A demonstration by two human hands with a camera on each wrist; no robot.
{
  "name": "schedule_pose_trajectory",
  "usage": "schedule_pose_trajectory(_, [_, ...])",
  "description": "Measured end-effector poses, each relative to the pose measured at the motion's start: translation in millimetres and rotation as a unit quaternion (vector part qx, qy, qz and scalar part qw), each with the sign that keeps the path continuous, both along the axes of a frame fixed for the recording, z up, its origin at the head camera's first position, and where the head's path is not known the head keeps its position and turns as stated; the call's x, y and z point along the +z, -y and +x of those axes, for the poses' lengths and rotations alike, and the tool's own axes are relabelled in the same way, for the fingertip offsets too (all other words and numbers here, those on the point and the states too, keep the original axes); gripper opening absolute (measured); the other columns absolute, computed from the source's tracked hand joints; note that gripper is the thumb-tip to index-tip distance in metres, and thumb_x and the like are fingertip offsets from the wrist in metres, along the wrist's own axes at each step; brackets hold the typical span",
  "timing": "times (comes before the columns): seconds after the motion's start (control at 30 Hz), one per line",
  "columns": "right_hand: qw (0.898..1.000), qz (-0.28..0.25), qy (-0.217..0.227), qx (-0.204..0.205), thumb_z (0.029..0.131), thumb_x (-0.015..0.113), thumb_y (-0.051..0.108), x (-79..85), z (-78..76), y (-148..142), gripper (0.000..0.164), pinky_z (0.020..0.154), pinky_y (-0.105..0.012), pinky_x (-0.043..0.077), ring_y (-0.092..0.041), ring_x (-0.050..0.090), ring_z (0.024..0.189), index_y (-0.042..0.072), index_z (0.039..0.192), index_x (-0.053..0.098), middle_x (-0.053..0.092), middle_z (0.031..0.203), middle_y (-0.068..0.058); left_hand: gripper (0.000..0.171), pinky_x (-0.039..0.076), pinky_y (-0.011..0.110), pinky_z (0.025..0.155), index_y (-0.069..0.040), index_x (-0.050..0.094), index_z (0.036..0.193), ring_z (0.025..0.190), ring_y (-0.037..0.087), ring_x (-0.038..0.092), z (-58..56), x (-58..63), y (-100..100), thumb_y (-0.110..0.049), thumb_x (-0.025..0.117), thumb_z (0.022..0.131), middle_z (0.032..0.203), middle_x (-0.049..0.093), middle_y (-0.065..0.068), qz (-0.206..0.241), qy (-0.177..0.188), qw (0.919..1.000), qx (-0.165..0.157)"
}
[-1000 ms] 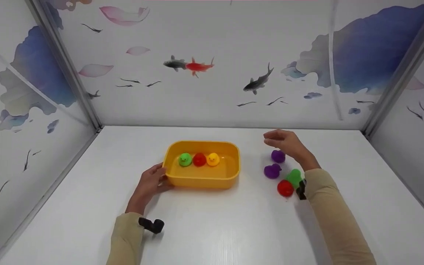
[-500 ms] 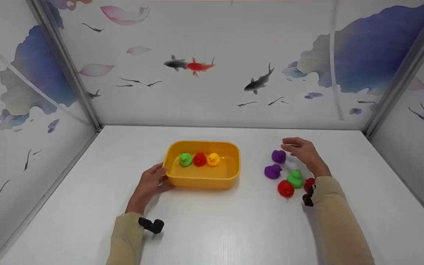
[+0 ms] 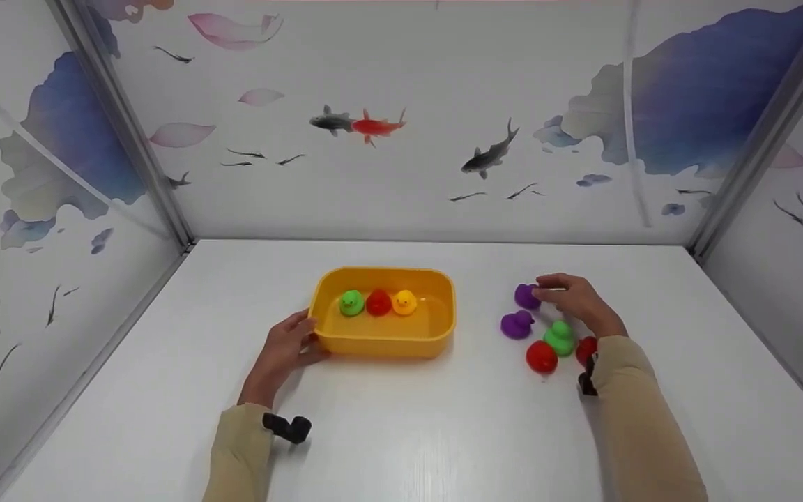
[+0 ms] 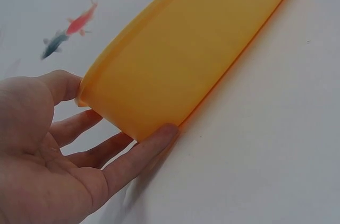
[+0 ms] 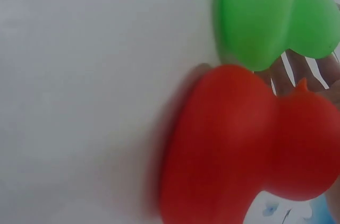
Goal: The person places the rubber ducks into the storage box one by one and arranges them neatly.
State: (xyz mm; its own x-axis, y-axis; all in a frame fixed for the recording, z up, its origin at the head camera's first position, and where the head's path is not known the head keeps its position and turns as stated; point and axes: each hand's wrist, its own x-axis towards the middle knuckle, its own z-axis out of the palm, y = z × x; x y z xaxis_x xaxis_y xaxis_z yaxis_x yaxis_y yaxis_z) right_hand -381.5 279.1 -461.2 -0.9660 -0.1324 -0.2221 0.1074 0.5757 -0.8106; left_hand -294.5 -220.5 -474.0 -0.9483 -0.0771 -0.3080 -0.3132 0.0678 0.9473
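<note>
My left hand (image 3: 283, 352) touches the left end of a yellow plastic box (image 3: 380, 347). In the left wrist view one digit meets the rim and the lowest finger (image 4: 142, 157) lies along the bottom edge, fairly straight. A green duck (image 3: 352, 302), a red duck (image 3: 378, 302) and a yellow duck (image 3: 405, 302) sit in a row inside. My right hand (image 3: 579, 301) is at the farther purple duck (image 3: 525, 296), its fingertips overlapping that duck's right side. Beneath the right wrist stand a green duck (image 5: 255, 17) and a red duck (image 5: 218, 144).
Nearer me lies a second purple duck (image 3: 516, 325), with a red duck (image 3: 541, 357) in front of it. White panels printed with fish and leaves (image 3: 401, 181) enclose the white table (image 3: 387, 432) at the back and both sides.
My right hand has moved rightward and then down toward me, from above and behind the ducks to the farther purple duck. The left hand and the box have stayed put.
</note>
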Motion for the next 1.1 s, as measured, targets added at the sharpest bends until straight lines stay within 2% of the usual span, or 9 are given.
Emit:
schedule_pose_trajectory(0.27, [0.999, 0.024, -0.029, 0.026, 0.100, 0.059, 0.037, -1.0, -1.0, 2, 0.061, 0.121, -0.060, 0.029, -0.044, 0.035, 0.144, 0.007, 0.151, 0.042, 0.042, 0.154, -0.023, 0.050, 0.061, 0.033, 0.091, -0.018, 0.041, 0.153, 0.110, 0.024, 0.063, -2.7, -2.2, 0, -0.032, 0.049, 0.105, 0.142, 0.057, 0.012, 0.004, -0.006, 0.9999, 0.008])
schedule_pose_trajectory(0.4, [0.998, 0.044, -0.027, 0.030, 0.100, 0.058, 0.035, -1.5, -0.6, 4, 0.061, 0.120, -0.059, 0.031, -0.044, 0.036, 0.143, 0.007, 0.152, 0.041, 0.042, 0.154, -0.024, 0.050, 0.061, 0.033, 0.091, -0.018, 0.042, 0.152, 0.111, 0.024, 0.063, -2.9, -2.7, -1, -0.033, 0.048, 0.105, 0.142, 0.057, 0.012, -0.001, -0.004, 1.0000, 0.007])
schedule_pose_trajectory(0.57, [0.997, 0.063, -0.039, 0.034, 0.101, 0.058, 0.031, -1.5, 1.6, 7, 0.055, 0.118, -0.058, 0.036, -0.044, 0.041, 0.138, 0.004, 0.147, 0.047, 0.047, 0.149, -0.026, 0.050, 0.060, 0.033, 0.092, -0.018, 0.043, 0.152, 0.113, 0.024, 0.063, -2.7, -3.5, -1, -0.033, 0.049, 0.105, 0.143, 0.057, 0.011, -0.003, -0.003, 1.0000, 0.006])
schedule_pose_trajectory(0.83, [0.998, 0.051, -0.034, 0.008, 0.100, 0.059, 0.038, -0.2, 4.7, 8, 0.058, 0.116, -0.057, 0.039, -0.043, 0.044, 0.137, 0.004, 0.145, 0.048, 0.050, 0.146, -0.024, 0.051, 0.060, 0.034, 0.092, -0.018, 0.042, 0.152, 0.112, 0.024, 0.064, -4.1, -4.0, -2, -0.032, 0.050, 0.104, 0.142, 0.057, 0.012, 0.004, -0.004, 1.0000, 0.005])
schedule_pose_trajectory(1.1, [0.998, 0.025, -0.052, -0.013, 0.095, 0.063, 0.047, 11.7, 0.2, 14, 0.065, 0.119, -0.059, 0.034, -0.043, 0.040, 0.142, 0.004, 0.141, 0.049, 0.047, 0.148, -0.023, 0.051, 0.060, 0.034, 0.093, -0.017, 0.041, 0.153, 0.116, 0.025, 0.062, -2.3, -3.6, -1, -0.033, 0.049, 0.105, 0.145, 0.055, 0.012, 0.004, -0.010, 0.9999, 0.004])
